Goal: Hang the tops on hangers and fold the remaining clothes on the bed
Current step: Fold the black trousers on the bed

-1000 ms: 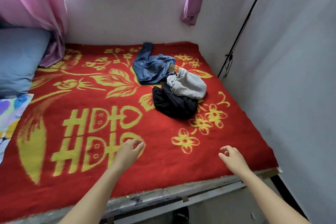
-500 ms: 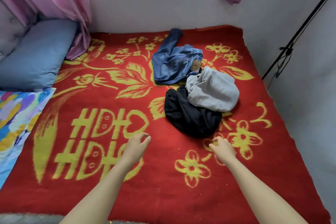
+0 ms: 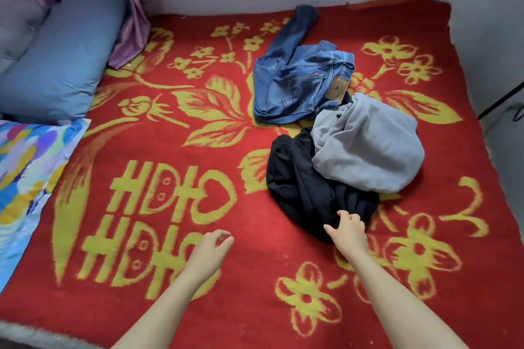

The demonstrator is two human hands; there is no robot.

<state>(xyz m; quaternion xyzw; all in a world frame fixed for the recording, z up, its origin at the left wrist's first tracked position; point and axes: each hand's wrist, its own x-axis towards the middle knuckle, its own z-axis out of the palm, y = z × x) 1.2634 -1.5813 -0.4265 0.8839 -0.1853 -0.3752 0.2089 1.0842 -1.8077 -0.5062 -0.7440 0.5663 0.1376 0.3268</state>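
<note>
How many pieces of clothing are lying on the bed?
3: blue jeans farthest back, a grey garment lying partly on a black garment, which the right hand touches. Others may hide underneath.

Jeans [image 3: 300, 85] are lying rearmost on the blanket [image 3: 255, 278], sweatshirt [image 3: 368, 147] sitting before them atop a crumpled garment [image 3: 300, 193], right hand [image 3: 348, 232] touching that garment's near edge, pillows [image 3: 56, 59] lying far left.

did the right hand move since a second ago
Yes: the right hand went forward across the red blanket to the crumpled black garment, whose near edge it now touches.
</note>
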